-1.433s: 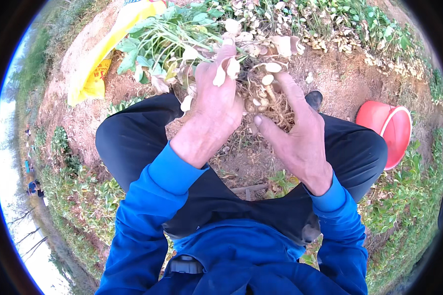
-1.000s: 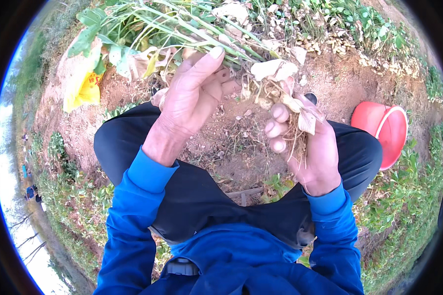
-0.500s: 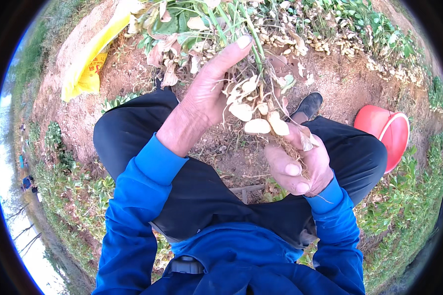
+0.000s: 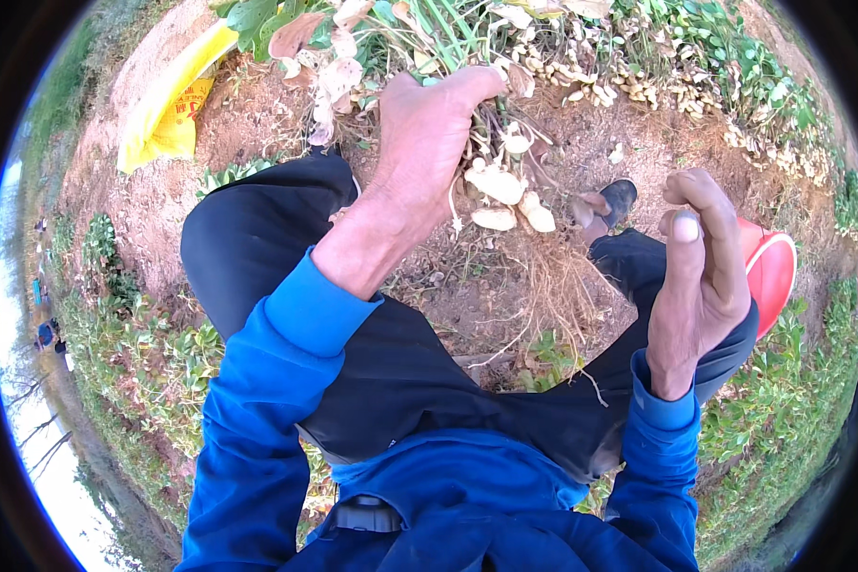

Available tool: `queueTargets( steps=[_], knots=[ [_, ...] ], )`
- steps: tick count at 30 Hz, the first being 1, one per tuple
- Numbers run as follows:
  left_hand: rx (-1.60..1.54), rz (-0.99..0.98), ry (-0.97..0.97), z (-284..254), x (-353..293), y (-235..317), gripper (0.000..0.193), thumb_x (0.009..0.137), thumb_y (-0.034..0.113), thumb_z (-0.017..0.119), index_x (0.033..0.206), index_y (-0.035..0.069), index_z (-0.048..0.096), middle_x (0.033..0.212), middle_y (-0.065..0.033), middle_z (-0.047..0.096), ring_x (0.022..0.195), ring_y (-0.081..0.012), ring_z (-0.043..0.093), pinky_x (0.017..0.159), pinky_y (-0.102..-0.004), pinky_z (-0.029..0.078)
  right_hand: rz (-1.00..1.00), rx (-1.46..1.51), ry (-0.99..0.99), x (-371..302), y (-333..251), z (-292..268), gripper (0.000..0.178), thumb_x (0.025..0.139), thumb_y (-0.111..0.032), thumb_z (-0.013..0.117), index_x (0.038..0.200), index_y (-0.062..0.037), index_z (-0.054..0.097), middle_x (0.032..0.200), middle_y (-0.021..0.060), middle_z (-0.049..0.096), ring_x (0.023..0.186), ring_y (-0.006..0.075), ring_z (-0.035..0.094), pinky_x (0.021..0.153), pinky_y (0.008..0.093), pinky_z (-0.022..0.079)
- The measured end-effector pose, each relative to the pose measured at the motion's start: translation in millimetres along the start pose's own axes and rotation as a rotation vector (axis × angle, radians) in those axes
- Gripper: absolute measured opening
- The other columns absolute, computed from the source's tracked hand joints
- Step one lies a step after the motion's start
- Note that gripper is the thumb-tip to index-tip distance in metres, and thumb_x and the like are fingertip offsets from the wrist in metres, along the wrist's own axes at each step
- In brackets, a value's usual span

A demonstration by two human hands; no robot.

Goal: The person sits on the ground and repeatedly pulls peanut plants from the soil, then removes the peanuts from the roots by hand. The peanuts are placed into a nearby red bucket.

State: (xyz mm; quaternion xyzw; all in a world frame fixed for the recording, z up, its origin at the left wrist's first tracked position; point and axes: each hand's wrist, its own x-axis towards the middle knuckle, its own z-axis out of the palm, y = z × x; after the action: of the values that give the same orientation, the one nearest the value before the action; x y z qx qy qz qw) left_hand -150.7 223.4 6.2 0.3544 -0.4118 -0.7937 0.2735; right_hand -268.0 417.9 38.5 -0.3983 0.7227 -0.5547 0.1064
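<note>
My left hand [image 4: 424,143] is wrapped round the stems of an uprooted peanut plant [image 4: 453,38], held up in front of me. Its leafy green and withered tops point away from me. Below my fingers hangs a cluster of pale peanut pods [image 4: 494,181], with thin stringy roots [image 4: 553,286] trailing toward my lap. My right hand [image 4: 701,262] is apart from the plant, raised above my right knee beside a red bucket [image 4: 772,276]. Its fingers are loosely bent, thumb up, and nothing shows in them. The knee and the hand partly cover the bucket.
A row of pulled peanut plants [image 4: 658,76] with pods lies on the soil ahead. A yellow sack [image 4: 172,114] is on the ground at the far left. My bent legs frame bare earth, and low green plants [image 4: 782,410] grow on both sides.
My right hand has let go of the pods and roots and moved right, toward the bucket. The roots now hang loose. My left hand still grips the plant and has turned slightly.
</note>
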Motion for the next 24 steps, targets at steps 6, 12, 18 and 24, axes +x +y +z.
queueTargets(
  steps=[6,12,18,24],
  knots=[
    [0.176,0.000,0.165,0.3,-3.5,-2.3,0.009,0.084,0.006,0.067,0.084,-0.003,0.067,0.072,-0.0056,0.066,0.056,-0.0125,0.062,0.051,-0.0265,0.050,-0.275,-0.497,-0.492,6.7,-26.6,42.4,0.072,0.077,-0.017,0.083,0.137,0.0001,0.048,0.120,0.0197,0.062,0.093,0.0297,0.065,0.080,0.0366,0.054],
    [0.343,0.042,0.289,-1.0,0.1,-16.1,0.008,0.079,0.003,0.070,0.077,-0.003,0.065,0.070,-0.0042,0.064,0.058,-0.0111,0.061,0.052,-0.0277,0.047,-0.156,-0.386,-0.516,-6.8,2.1,66.6,0.062,0.078,-0.010,0.079,0.131,0.0004,0.049,0.108,0.0202,0.066,0.088,0.0358,0.069,0.075,0.0401,0.056],
    [0.367,-0.031,0.247,-7.7,3.6,-21.1,0.016,0.070,0.008,0.065,0.065,-0.007,0.060,0.061,-0.0057,0.060,0.058,-0.0113,0.054,0.051,-0.0333,0.044,-0.048,-0.028,-0.426,-17.1,18.4,70.4,0.045,0.083,-0.002,0.074,0.124,0.0010,0.056,0.095,0.0155,0.069,0.079,0.0212,0.070,0.071,0.0305,0.054],
    [0.536,-0.125,0.163,-6.4,1.9,-18.4,0.013,0.076,0.006,0.072,0.083,-0.003,0.067,0.071,-0.0049,0.064,0.058,-0.0121,0.059,0.052,-0.0280,0.047,-0.012,0.093,-0.513,-17.1,16.5,61.5,0.036,0.090,0.000,0.066,0.124,-0.0019,0.055,0.096,0.0128,0.068,0.079,0.0142,0.068,0.068,0.0284,0.055]
  ],
)
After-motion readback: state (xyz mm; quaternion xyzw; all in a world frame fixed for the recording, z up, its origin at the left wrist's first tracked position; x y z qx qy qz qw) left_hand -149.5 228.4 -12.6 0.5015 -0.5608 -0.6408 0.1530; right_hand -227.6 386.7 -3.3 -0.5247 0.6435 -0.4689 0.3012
